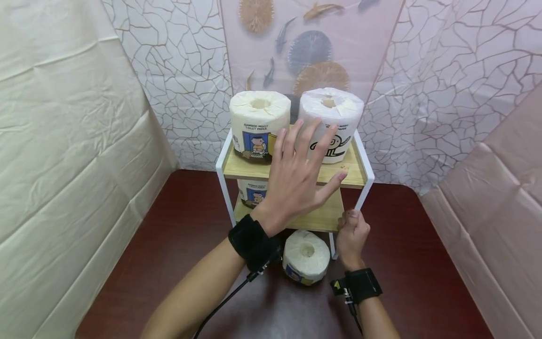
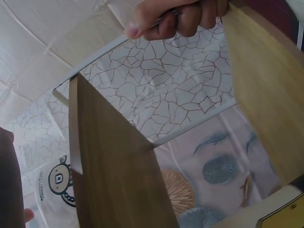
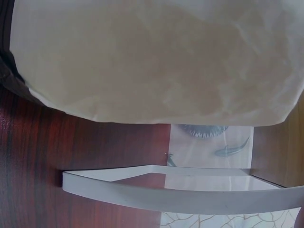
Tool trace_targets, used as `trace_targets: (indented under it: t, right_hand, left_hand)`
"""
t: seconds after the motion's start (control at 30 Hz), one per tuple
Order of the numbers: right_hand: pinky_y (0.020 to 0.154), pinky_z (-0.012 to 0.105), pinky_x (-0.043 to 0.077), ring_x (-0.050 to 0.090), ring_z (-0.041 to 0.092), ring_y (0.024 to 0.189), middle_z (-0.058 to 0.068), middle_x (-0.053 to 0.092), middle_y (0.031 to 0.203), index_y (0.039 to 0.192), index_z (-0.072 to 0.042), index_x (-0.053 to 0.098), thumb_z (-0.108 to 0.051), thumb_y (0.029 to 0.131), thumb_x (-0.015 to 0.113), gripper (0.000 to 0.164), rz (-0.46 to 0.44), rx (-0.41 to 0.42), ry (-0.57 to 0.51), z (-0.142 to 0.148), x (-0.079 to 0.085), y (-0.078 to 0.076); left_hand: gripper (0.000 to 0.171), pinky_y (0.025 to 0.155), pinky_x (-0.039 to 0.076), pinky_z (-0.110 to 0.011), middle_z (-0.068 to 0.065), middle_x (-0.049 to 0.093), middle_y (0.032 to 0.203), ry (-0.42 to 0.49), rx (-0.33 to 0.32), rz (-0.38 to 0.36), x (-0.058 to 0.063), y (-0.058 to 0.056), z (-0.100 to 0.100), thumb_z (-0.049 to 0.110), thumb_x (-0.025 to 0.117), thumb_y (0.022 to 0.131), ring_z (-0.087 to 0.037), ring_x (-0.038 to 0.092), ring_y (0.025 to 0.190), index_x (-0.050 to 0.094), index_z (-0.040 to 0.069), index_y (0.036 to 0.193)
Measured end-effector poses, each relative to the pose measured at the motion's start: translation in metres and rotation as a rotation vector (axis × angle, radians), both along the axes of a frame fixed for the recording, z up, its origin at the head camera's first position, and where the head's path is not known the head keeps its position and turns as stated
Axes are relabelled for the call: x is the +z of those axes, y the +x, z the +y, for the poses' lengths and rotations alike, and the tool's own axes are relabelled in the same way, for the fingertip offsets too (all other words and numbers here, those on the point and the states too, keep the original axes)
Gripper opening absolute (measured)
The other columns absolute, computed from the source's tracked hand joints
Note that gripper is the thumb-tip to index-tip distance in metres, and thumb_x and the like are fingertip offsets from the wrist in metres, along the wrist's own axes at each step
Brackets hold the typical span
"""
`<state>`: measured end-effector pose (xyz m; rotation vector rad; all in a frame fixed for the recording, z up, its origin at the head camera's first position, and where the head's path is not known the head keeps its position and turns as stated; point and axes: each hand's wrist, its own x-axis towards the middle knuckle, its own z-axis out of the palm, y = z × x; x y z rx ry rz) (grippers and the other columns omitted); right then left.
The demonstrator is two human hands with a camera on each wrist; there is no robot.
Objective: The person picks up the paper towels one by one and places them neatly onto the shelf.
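Note:
My left hand (image 1: 298, 174) is held in front of the top shelf with its fingers spread, overlapping a white-wrapped toilet paper roll (image 1: 349, 125) with a black cartoon print. To its left stands a cream toilet paper roll (image 1: 254, 125) on the same two-tier shelf (image 1: 315, 219). With curled fingers, my right hand (image 1: 353, 235) grips the shelf's white front right leg (image 1: 365, 195); the left wrist view shows this right hand (image 2: 190, 19) from beneath the top board. Partly behind my left forearm, another roll (image 1: 251, 190) sits on the lower board.
On the dark red table (image 1: 169, 245), a wrapped roll (image 1: 306, 256) lies at the shelf's front, between my forearms; that roll (image 3: 156, 57) fills the upper right wrist view. Light cloth walls (image 1: 76, 141) flank the table, with a crackle-patterned backdrop (image 1: 182, 70) behind. Cables trail from both wristbands.

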<state>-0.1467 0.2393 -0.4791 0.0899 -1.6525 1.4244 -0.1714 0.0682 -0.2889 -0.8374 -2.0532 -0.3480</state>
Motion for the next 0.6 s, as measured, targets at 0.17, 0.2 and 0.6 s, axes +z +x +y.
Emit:
trace_targets:
  t: [0.17,0.2,0.6]
  right_hand:
    - [0.050,0.021,0.028,0.032,0.004,0.051,-0.010,0.037,0.062,0.075,0.011,0.040,-0.032,0.116,0.042,0.059,0.026,0.029,-0.013,0.001,-0.003,-0.002]
    - [0.050,0.021,0.028,0.031,0.004,0.050,-0.010,0.036,0.062,0.075,0.010,0.039,-0.029,0.116,0.042,0.057,0.028,0.030,-0.012,0.001,-0.003,-0.002]
    - [0.052,0.020,0.031,0.032,0.003,0.052,-0.008,0.037,0.062,0.074,0.010,0.039,-0.032,0.116,0.043,0.059,0.035,0.016,0.012,0.002,-0.003,-0.002]
  left_hand:
    - [0.079,0.126,0.020,-0.059,-0.016,0.041,0.163,0.003,-0.039,0.028,-0.010,0.004,-0.001,0.062,0.059,0.098,-0.039,0.031,0.155,0.044,0.014,0.159]
    - [0.079,0.126,0.021,-0.059,-0.016,0.041,0.163,0.001,-0.042,0.035,-0.011,0.005,-0.001,0.062,0.059,0.098,-0.039,0.031,0.155,0.044,0.013,0.159]
    - [0.077,0.123,0.028,-0.059,-0.017,0.043,0.162,0.036,-0.054,0.073,-0.033,0.011,-0.006,0.059,0.064,0.096,-0.040,0.038,0.150,0.047,0.013,0.156]
